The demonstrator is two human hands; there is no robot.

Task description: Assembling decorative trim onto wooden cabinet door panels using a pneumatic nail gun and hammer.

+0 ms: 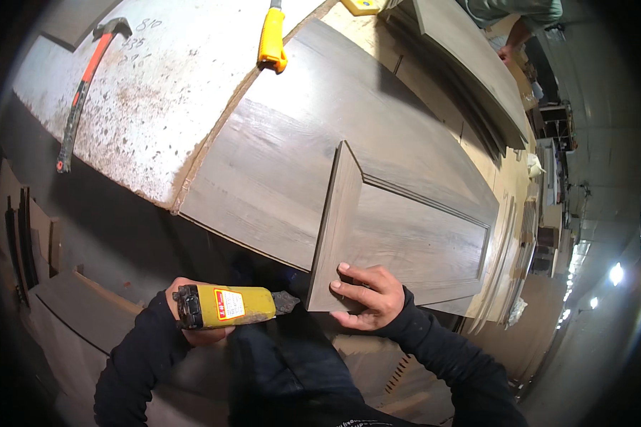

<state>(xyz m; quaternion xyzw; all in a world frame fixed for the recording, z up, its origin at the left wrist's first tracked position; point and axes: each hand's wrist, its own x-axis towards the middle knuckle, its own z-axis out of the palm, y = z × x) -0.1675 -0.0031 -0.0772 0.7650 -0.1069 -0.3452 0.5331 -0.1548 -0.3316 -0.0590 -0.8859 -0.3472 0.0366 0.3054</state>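
My left hand (180,302) is wrapped round a yellow handheld power tool (243,304) with a black end, a red-and-white label and a dark narrow tip. The tool's tip points right, toward a grey wood-grain framed panel (413,235), with a small gap between them. At the panel's near left corner, my right hand (372,297) grips the edge, its fingers spread over the frame strip and its thumb low at the near edge. Beneath the framed panel lies a larger flat grey board (285,142), which overhangs the bench's near side.
A claw hammer (85,89) with an orange and black handle lies on a stained white board (135,99). A yellow-handled tool (271,43) rests at the far middle. Stacked grey panels (470,71) lean at the far right, beside another person's hand (504,54).
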